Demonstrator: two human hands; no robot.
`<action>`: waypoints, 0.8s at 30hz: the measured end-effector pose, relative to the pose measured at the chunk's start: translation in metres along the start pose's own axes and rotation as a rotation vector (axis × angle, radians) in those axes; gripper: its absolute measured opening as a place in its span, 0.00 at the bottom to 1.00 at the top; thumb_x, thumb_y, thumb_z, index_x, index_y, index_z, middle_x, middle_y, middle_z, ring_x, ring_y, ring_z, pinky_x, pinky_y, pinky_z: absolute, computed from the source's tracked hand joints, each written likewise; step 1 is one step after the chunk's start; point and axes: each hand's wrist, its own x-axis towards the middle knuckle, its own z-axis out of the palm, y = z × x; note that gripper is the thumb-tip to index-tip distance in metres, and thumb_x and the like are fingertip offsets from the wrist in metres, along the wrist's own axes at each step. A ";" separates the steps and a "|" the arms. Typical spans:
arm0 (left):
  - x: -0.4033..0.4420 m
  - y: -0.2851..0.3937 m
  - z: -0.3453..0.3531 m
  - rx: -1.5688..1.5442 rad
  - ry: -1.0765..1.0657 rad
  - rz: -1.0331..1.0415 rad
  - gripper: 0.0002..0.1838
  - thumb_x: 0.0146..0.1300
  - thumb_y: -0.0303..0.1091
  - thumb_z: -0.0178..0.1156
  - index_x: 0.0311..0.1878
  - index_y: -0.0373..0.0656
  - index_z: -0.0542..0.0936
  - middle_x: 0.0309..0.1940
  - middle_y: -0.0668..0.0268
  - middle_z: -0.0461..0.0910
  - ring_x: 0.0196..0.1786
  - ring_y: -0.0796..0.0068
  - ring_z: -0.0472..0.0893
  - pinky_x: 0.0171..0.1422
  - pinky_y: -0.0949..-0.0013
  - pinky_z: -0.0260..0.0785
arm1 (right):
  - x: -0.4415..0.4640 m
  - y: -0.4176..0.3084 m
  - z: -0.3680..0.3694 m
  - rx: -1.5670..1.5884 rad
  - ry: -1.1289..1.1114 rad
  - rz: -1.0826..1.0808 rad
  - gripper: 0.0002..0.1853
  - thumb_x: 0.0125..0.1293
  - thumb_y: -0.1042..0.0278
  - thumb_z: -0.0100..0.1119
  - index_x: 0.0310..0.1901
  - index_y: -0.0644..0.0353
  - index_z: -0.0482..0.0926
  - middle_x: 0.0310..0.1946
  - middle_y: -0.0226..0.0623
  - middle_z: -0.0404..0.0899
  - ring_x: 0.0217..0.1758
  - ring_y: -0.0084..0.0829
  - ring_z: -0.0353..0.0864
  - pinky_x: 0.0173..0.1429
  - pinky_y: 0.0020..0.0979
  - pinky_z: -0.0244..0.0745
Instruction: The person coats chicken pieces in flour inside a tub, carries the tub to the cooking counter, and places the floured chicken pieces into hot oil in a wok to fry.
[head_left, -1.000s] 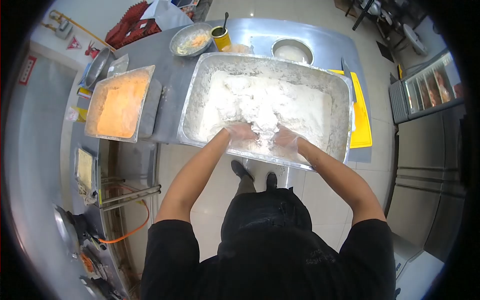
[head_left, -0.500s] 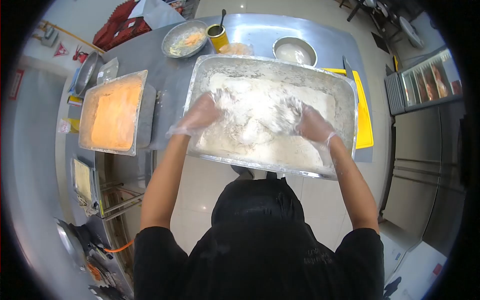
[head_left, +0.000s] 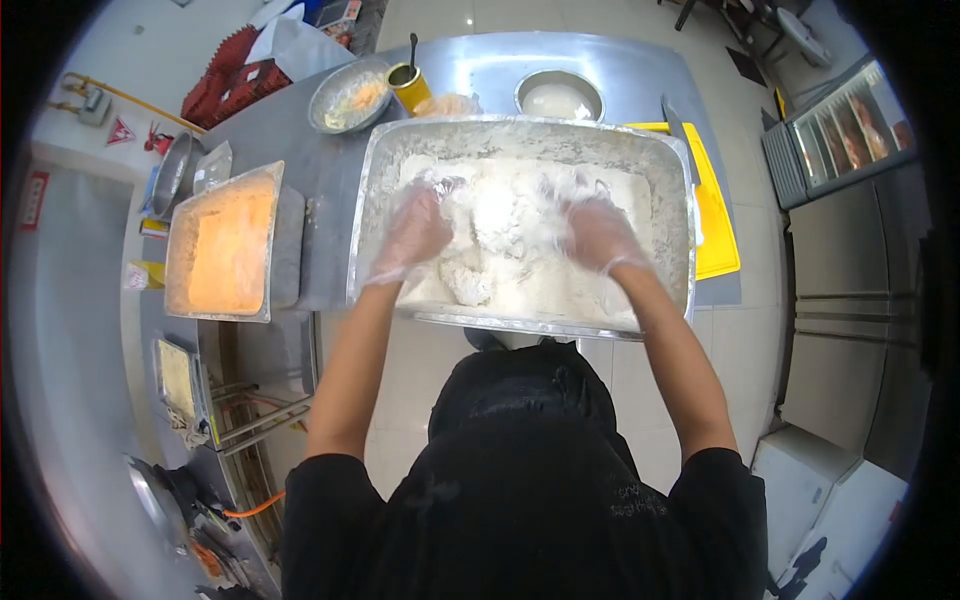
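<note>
My left hand (head_left: 416, 232), in a clear plastic glove, reaches into the left part of a big metal tub (head_left: 525, 326). My right hand (head_left: 598, 234), gloved likewise, is in the tub's right half. White flour (head_left: 560, 285) covers the bottom of the tub. Between my hands lies a flour-coated lump (head_left: 495, 225), and nearer to me another coated piece (head_left: 466, 284) rests in the flour. Motion and flour smear the fingers of both hands, so their grip does not show.
On the left stands a metal tub of orange powder (head_left: 230, 250). Along the back are a bowl with food scraps (head_left: 342, 112), a yellow can with a dark handle (head_left: 410, 95) and a round pan with whitish content (head_left: 560, 100). A knife (head_left: 677, 130) lies on a yellow board (head_left: 722, 235) at right.
Both hands have shifted within the flour, the left one deeper inside the tub. A coated piece now shows near the tub's front. My view has shifted slightly.
</note>
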 end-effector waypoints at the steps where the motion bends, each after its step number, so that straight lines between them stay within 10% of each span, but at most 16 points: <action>1: -0.003 0.008 0.005 -0.142 0.098 0.074 0.10 0.53 0.30 0.59 0.39 0.39 0.80 0.35 0.51 0.80 0.38 0.57 0.79 0.43 0.61 0.71 | 0.000 0.011 0.025 0.043 0.082 -0.047 0.24 0.57 0.57 0.58 0.51 0.63 0.72 0.36 0.50 0.77 0.46 0.48 0.75 0.55 0.42 0.67; 5: -0.010 0.024 0.020 -0.091 0.112 0.072 0.09 0.55 0.35 0.54 0.32 0.40 0.80 0.27 0.51 0.79 0.33 0.52 0.79 0.41 0.56 0.71 | -0.022 0.018 0.035 0.062 0.181 -0.102 0.23 0.55 0.60 0.58 0.50 0.65 0.72 0.37 0.52 0.76 0.45 0.50 0.73 0.52 0.44 0.67; 7: -0.018 0.036 0.022 -0.359 0.028 -0.034 0.09 0.53 0.24 0.52 0.36 0.39 0.79 0.30 0.55 0.79 0.33 0.54 0.77 0.42 0.59 0.71 | -0.028 0.042 0.062 0.022 0.623 -0.247 0.23 0.54 0.61 0.57 0.49 0.67 0.71 0.36 0.52 0.75 0.43 0.51 0.72 0.50 0.44 0.67; 9: -0.019 0.016 0.064 -0.368 0.442 0.288 0.07 0.47 0.21 0.52 0.30 0.36 0.77 0.24 0.53 0.76 0.30 0.55 0.76 0.40 0.59 0.70 | -0.033 0.064 0.069 0.179 0.562 -0.095 0.27 0.56 0.63 0.55 0.56 0.67 0.68 0.37 0.52 0.72 0.43 0.51 0.70 0.54 0.43 0.64; 10: -0.028 0.021 0.066 -0.256 0.364 0.034 0.07 0.46 0.23 0.54 0.30 0.35 0.77 0.25 0.51 0.76 0.31 0.54 0.76 0.40 0.58 0.70 | -0.037 0.065 0.058 0.174 0.353 -0.038 0.25 0.57 0.68 0.49 0.59 0.62 0.68 0.54 0.51 0.70 0.53 0.50 0.68 0.61 0.44 0.59; 12: -0.049 0.051 0.028 -0.290 0.176 -0.268 0.07 0.50 0.28 0.52 0.29 0.34 0.74 0.27 0.49 0.74 0.36 0.52 0.76 0.43 0.55 0.69 | -0.051 0.069 0.052 -0.091 0.156 -0.035 0.25 0.62 0.64 0.46 0.61 0.61 0.65 0.55 0.51 0.69 0.58 0.49 0.66 0.64 0.45 0.54; 17: -0.061 0.001 0.118 -0.161 0.819 -0.082 0.09 0.56 0.29 0.48 0.37 0.33 0.73 0.29 0.51 0.75 0.35 0.50 0.76 0.46 0.54 0.69 | -0.075 0.096 0.071 0.166 0.369 0.058 0.20 0.62 0.69 0.45 0.55 0.67 0.70 0.53 0.54 0.71 0.57 0.48 0.69 0.62 0.40 0.62; 20: -0.068 -0.008 0.125 -0.211 0.878 -0.185 0.09 0.56 0.28 0.48 0.38 0.34 0.72 0.29 0.51 0.74 0.35 0.49 0.75 0.46 0.54 0.69 | -0.036 0.140 0.113 0.270 0.594 -0.290 0.23 0.62 0.69 0.45 0.59 0.65 0.65 0.55 0.50 0.68 0.57 0.45 0.68 0.62 0.41 0.63; 23: -0.069 0.000 0.124 -0.245 0.648 -0.416 0.08 0.54 0.28 0.49 0.34 0.32 0.71 0.29 0.50 0.74 0.34 0.50 0.76 0.45 0.57 0.70 | -0.031 0.148 0.116 -0.860 0.151 -0.145 0.26 0.66 0.58 0.40 0.64 0.58 0.60 0.60 0.53 0.63 0.63 0.54 0.60 0.66 0.56 0.51; 24: -0.080 0.007 0.109 -0.214 0.584 -0.442 0.08 0.54 0.28 0.49 0.33 0.32 0.71 0.30 0.50 0.75 0.35 0.51 0.76 0.44 0.57 0.70 | -0.033 0.146 0.117 -0.723 0.274 -0.234 0.25 0.65 0.59 0.43 0.63 0.55 0.63 0.55 0.49 0.67 0.60 0.50 0.64 0.62 0.52 0.56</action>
